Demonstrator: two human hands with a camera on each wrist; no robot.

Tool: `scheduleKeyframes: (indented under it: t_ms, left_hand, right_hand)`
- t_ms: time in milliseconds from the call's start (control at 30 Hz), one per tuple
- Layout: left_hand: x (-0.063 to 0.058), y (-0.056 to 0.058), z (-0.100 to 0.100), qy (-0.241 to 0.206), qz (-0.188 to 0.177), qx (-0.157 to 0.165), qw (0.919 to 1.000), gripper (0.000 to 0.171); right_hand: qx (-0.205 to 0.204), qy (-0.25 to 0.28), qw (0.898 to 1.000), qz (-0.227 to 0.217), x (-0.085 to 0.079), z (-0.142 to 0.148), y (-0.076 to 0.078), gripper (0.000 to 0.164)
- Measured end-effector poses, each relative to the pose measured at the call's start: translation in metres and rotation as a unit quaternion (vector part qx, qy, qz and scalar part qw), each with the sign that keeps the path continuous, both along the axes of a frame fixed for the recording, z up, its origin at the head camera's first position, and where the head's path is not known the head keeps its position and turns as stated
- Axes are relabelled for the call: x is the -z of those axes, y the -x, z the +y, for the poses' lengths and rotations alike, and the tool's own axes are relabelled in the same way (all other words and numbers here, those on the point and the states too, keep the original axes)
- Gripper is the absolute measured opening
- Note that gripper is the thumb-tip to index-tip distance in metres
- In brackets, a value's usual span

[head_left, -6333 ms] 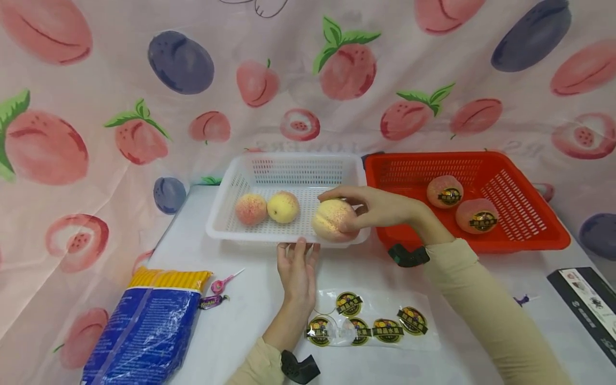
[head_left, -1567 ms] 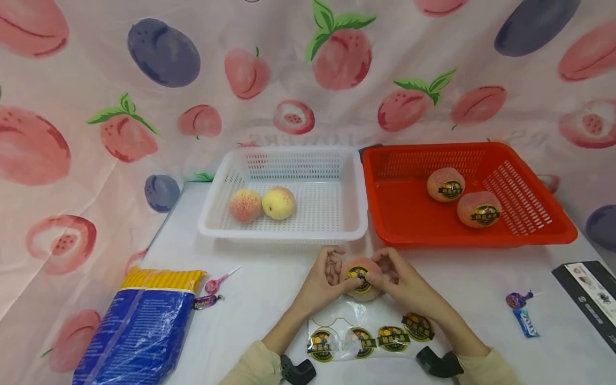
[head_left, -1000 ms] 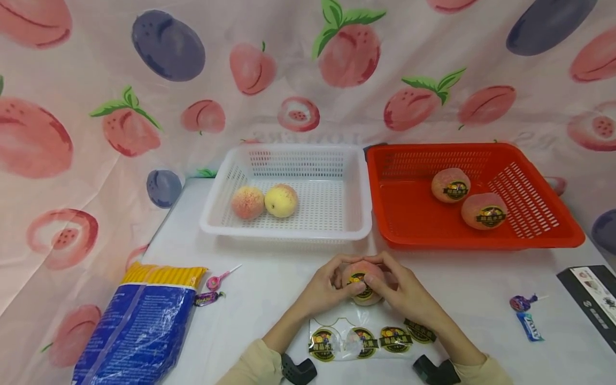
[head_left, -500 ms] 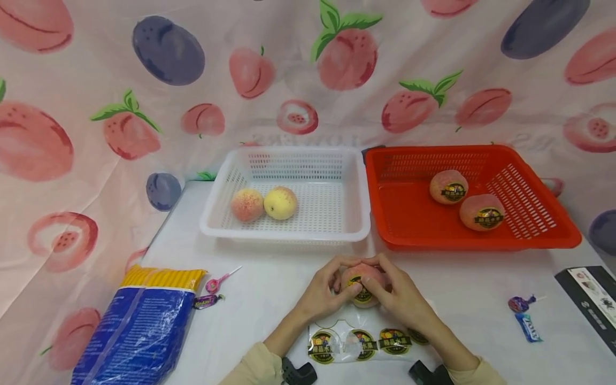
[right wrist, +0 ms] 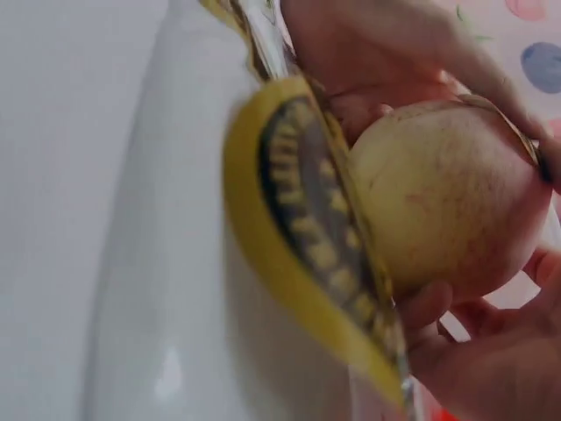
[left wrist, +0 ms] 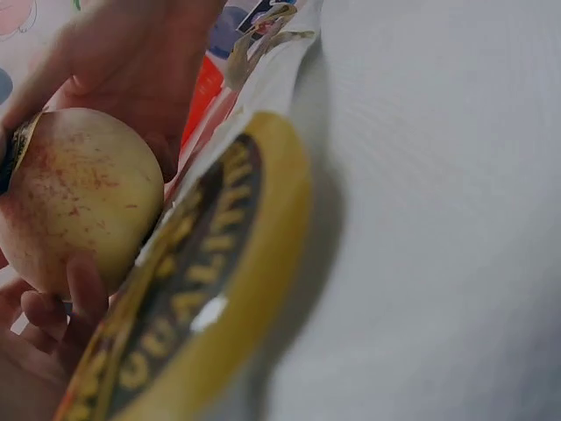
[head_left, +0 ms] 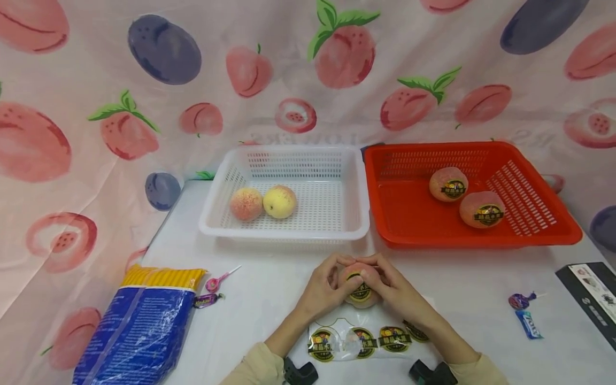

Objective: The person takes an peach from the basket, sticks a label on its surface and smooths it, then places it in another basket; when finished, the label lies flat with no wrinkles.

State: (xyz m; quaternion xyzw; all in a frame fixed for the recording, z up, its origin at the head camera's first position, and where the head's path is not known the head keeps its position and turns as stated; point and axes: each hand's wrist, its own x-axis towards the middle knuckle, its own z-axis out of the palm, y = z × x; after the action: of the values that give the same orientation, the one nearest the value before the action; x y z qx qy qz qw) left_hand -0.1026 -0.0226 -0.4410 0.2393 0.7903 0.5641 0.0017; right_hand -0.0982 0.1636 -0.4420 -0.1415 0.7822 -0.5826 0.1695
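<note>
A pink and yellow peach [head_left: 355, 269] is held between both hands just behind the clear sticker sheet [head_left: 339, 322]. It carries a black and gold round label [head_left: 361, 295] on its near face. My left hand [head_left: 321, 293] curls round the peach's left side, and my right hand [head_left: 399, 294] grips the other. Both thumbs press on the label, partly covering it. Fingertips meet behind the fruit. In the left wrist view the yellow side of the peach [left wrist: 88, 197] shows between the hands. Raised stickers [right wrist: 302, 228] on the sheet loom close in the right wrist view.
Behind stands a white basket [head_left: 284, 235] with two unlabelled peaches [head_left: 280, 202]. Beside it, a red basket [head_left: 409, 214] holds two labelled peaches [head_left: 483, 209]. A blue and yellow packet [head_left: 139, 321] lies left, near sweets [head_left: 207, 300]. More sweets [head_left: 529, 325] and a black box [head_left: 589, 299] lie right.
Earlier my right hand held a peach over the white basket while my left touched its rim. The peach came forward and gained a label from the sheet. Lately the fingers closed further round it.
</note>
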Motion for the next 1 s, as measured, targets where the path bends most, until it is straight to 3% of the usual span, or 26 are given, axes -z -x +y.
scheduleKeyframes:
  t_ms: [100,267,367,533,667,800,900,967,1000]
  left_hand:
    - [0.001,0.001,0.002,-0.001,0.007,0.000,1.0000,0.027]
    - [0.020,0.009,0.002,0.018,0.024,0.005,0.9995,0.028]
    - [0.024,0.011,-0.003,-0.001,-0.028,0.045,0.9986,0.029]
    - [0.008,0.007,-0.010,-0.046,-0.119,0.108,0.9860,0.030]
    - [0.004,0.007,-0.010,-0.085,-0.126,0.124,0.9806,0.028]
    - [0.015,0.010,-0.009,-0.110,-0.106,0.136,0.9788,0.029]
    - [0.023,0.011,-0.008,-0.093,-0.098,0.121,0.9834,0.029]
    - [0.026,0.010,-0.007,-0.056,-0.086,0.096,0.9901,0.028]
    - [0.027,0.010,-0.006,-0.033,-0.078,0.081,0.9931,0.028]
  right_hand:
    - [-0.012,-0.008,1.000,0.020,0.002,0.002,0.002,0.027]
    - [-0.045,-0.011,0.998,0.031,0.004,0.010,0.007,0.029]
    - [-0.056,-0.007,0.998,0.020,0.006,0.014,0.008,0.032]
    - [-0.061,0.011,0.998,-0.004,0.009,0.019,0.006,0.036]
    - [-0.063,0.028,0.997,-0.032,0.009,0.022,0.007,0.037]
    - [-0.058,0.035,0.997,-0.040,0.009,0.025,0.006,0.037]
    - [-0.031,0.058,0.997,-0.036,0.011,0.028,0.002,0.038]
    - [0.025,0.101,0.994,-0.027,0.015,0.034,0.000,0.038]
    - [0.064,0.147,0.987,-0.032,0.017,0.038,-0.001,0.038]
